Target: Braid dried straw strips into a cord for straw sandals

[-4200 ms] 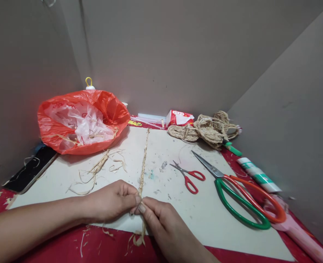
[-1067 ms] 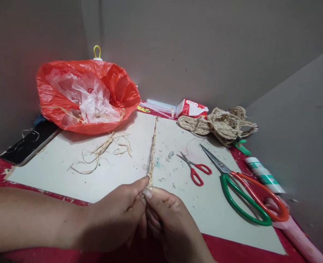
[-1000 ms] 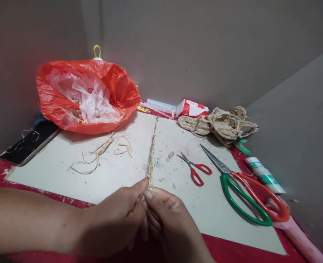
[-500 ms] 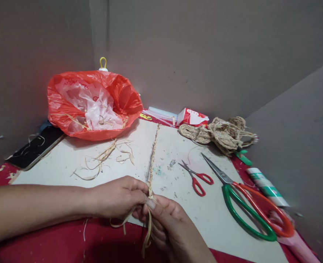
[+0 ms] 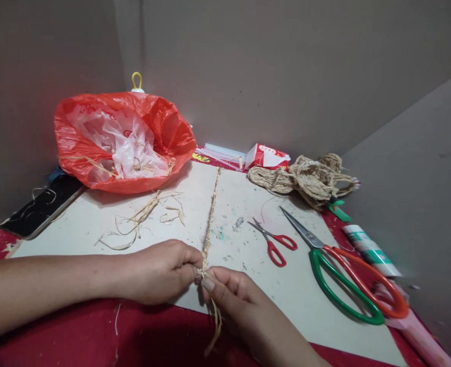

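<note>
In the head view, the left hand (image 5: pixel 162 275) and the right hand (image 5: pixel 242 300) are close together at the near end of a thin straw braid (image 5: pixel 211 216). The fingers of both hands are closed, and between them they pinch this end of the braid. From there the braid runs away from the person, nearly straight, over a pale board (image 5: pixel 294 306) which lies on the red worktop (image 5: pixel 152 339). Loose strands (image 5: pixel 216 326) hang down below the right fingers. To the right of the braid are small red-handled scissors (image 5: pixel 265 234), and farther right large scissors (image 5: pixel 314 241) with one green and one orange handle. To the left lie loose straw strips (image 5: pixel 146 211), in front of an open red plastic bag (image 5: pixel 177 148).
</note>
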The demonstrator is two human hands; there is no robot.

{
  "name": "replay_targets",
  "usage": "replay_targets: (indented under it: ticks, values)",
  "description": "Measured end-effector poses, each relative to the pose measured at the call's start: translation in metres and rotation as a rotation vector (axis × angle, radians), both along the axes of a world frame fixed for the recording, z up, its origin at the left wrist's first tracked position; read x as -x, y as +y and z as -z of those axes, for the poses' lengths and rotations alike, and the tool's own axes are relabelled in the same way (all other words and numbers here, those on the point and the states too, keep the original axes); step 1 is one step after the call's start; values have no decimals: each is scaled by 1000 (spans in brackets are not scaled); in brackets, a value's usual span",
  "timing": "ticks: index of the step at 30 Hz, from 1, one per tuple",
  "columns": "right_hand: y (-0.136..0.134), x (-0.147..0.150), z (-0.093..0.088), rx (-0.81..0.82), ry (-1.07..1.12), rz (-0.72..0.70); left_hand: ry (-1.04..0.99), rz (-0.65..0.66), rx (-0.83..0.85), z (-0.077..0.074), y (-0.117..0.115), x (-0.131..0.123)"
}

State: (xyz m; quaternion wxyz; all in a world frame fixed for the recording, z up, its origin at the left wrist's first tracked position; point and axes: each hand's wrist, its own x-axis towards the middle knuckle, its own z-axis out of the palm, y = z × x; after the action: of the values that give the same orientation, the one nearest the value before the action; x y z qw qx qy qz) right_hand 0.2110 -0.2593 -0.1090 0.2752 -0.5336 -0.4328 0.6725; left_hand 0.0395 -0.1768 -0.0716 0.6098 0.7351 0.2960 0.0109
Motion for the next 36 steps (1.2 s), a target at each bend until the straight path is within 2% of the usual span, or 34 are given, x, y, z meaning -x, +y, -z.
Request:
replay_targets:
  ticks: [4,7,11,15,19,23,25,27,33,36]
  values:
    - [0,1,-5,-190,-223,-63,-4,-16,82,2,2,-3]
    - [-1,4,-6,-298,-344,-73,8,-65,177,8,3,-4]
    - [-5,6,-2,-402,-487,-82,6,-69,244,18,1,-4]
    - [-9,3,-2,-462,-585,-110,-22,-115,273,22,-1,-3]
    - [-8,1,-10,-468,-652,-94,-57,-122,216,22,-3,-2]
    - [-7,5,-15,-454,-528,0,-69,-131,183,25,-6,-3]
    - [-9,10,-13,-464,-449,12,-81,-165,198,28,-7,-4]
    - [-12,15,-7,-522,-460,-3,-90,-203,233,28,-9,-5]
    - [-21,22,16,-773,-881,-175,-150,-266,346,26,-12,-7]
    - [-23,22,23,-838,-1012,-240,-137,-317,392,27,-16,-7]
